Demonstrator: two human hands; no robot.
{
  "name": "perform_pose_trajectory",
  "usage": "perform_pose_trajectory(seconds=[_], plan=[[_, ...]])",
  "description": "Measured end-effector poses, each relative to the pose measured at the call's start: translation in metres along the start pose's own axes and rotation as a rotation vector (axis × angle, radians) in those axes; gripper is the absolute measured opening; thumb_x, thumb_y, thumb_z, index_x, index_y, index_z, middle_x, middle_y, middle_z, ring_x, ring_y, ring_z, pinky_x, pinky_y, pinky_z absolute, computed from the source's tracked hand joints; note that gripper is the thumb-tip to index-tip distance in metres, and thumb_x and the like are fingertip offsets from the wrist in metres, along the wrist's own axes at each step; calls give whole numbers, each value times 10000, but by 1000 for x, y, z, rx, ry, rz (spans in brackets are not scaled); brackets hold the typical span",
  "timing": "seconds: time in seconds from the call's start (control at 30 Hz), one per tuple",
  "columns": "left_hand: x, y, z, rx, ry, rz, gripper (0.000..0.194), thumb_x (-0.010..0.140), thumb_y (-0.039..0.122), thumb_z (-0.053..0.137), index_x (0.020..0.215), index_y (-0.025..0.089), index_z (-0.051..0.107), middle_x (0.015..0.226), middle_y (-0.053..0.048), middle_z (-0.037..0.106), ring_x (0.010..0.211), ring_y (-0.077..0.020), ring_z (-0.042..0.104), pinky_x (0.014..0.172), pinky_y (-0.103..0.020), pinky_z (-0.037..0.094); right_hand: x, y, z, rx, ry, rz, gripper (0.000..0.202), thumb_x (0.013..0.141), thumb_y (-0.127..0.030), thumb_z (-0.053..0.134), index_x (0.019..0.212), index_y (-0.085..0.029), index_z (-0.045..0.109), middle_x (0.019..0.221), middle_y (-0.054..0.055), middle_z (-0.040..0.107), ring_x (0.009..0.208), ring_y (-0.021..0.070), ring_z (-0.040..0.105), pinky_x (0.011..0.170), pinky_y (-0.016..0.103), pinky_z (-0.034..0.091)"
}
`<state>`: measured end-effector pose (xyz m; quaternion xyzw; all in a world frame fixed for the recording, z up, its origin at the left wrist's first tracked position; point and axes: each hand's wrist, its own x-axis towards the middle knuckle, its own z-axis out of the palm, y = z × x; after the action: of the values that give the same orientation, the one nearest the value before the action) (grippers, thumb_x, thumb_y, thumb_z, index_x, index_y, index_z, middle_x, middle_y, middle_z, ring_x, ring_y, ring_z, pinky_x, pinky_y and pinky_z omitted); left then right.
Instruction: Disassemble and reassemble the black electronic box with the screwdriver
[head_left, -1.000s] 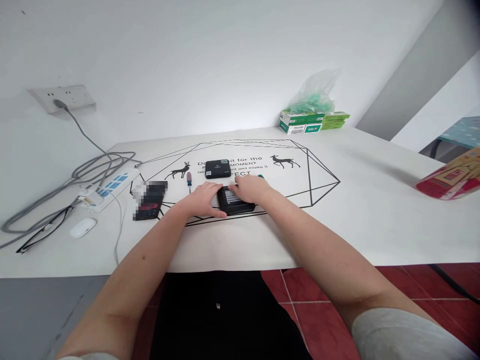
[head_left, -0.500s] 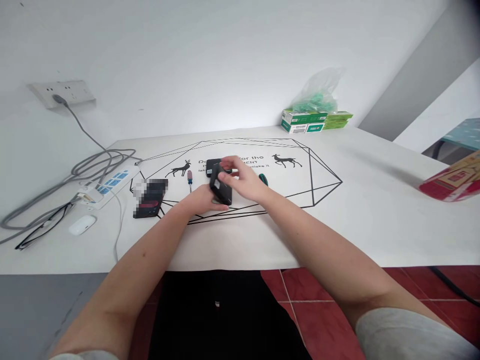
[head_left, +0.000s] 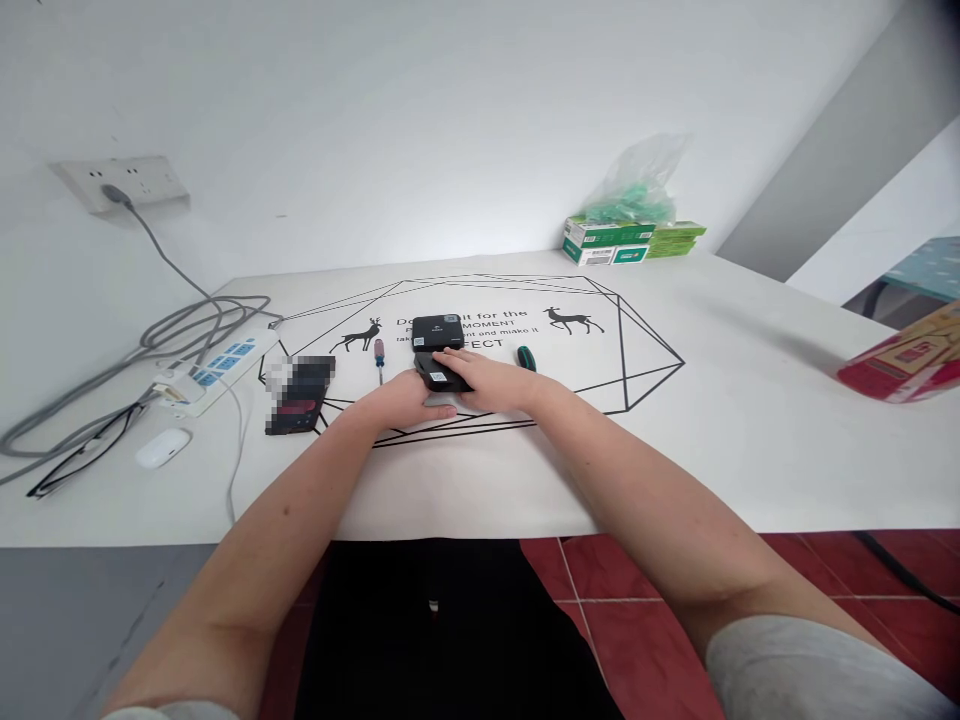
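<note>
A black box-shaped device (head_left: pixel 433 374) with a small white label is between my hands, low over the printed mat. My left hand (head_left: pixel 403 399) holds its left side, thumb stretched along the near edge. Across its top and right side lies my right hand (head_left: pixel 487 380), fingers pressed on it. Just behind sits a second black device (head_left: pixel 437 331) with labels on its corners. A small screwdriver (head_left: pixel 379 355) with a red and blue handle lies to the left, and a dark green-and-black object (head_left: pixel 526 358) to the right.
On the left are a partly pixelated black phone (head_left: pixel 304 395), a white case (head_left: pixel 163 448), glasses (head_left: pixel 86 455), a power strip (head_left: pixel 232 368) and coiled grey cable. Green boxes (head_left: pixel 609 238) with a plastic bag stand at the back. A red package (head_left: pixel 904 365) is at the far right.
The held device has tipped from a steep tilt to nearly flat. My right hand has come down over it, uncovering the second device behind.
</note>
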<state>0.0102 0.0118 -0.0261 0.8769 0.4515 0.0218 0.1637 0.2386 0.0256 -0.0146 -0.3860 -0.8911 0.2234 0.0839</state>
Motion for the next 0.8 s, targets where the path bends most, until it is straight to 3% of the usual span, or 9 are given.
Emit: perform_pose_trajectory(seconds=[0.1,0.2,0.27,0.37,0.47,0.67,0.8], plan=[[-1,0,-3,-20,-3,40,685,1018,674,606,1496,191,689,1553,-144,692,1398,-361,667,1211,-439,525,0,6,0,-59,-2,15,913,921,-36,588,1784,-141,310,1858,222,289,1742,380,315,1399,586,362],[-1,-1,-4,-19,0,92,676,1044,600,594,1587,199,614,1732,-131,538,1583,-345,524,1325,-430,408,-1,17,-1,-118,21,95,922,894,-5,589,1769,-192,369,1853,176,333,1728,430,331,1366,638,407],[-1,-2,-3,4,-15,47,743,1061,604,567,1653,156,544,1809,-153,421,1683,-342,390,1377,-427,320,-2,25,-4,-156,32,168,928,884,-21,619,1759,-234,396,1838,169,372,1714,472,341,1329,704,433],[-2,-4,-2,25,-36,-34,815,1079,627,522,1713,117,466,1847,-156,333,1726,-320,305,1397,-405,262,-5,31,-10,-208,1,264,962,884,-62,637,1779,-256,344,1861,162,321,1728,481,298,1322,732,429],[-3,-6,0,19,-29,-35,815,1080,650,507,1723,151,464,1850,-124,329,1723,-299,316,1391,-387,269,-9,29,-19,-248,-72,315,977,909,-123,629,1805,-225,252,1896,142,232,1762,426,229,1374,660,388],[-4,-6,0,5,-24,-28,826,1072,667,500,1719,155,477,1846,-122,338,1718,-305,329,1387,-395,277,-17,27,-34,-254,-160,353,974,978,-423,678,1815,-235,217,1909,109,182,1783,378,169,1383,643,378],[-4,-6,0,16,-22,-44,832,1062,674,496,1709,150,492,1847,-128,336,1721,-323,318,1388,-420,277,-20,30,-40,-247,-171,354,1010,958,-469,725,1814,-249,234,1911,92,172,1777,378,194,1400,610,355]])
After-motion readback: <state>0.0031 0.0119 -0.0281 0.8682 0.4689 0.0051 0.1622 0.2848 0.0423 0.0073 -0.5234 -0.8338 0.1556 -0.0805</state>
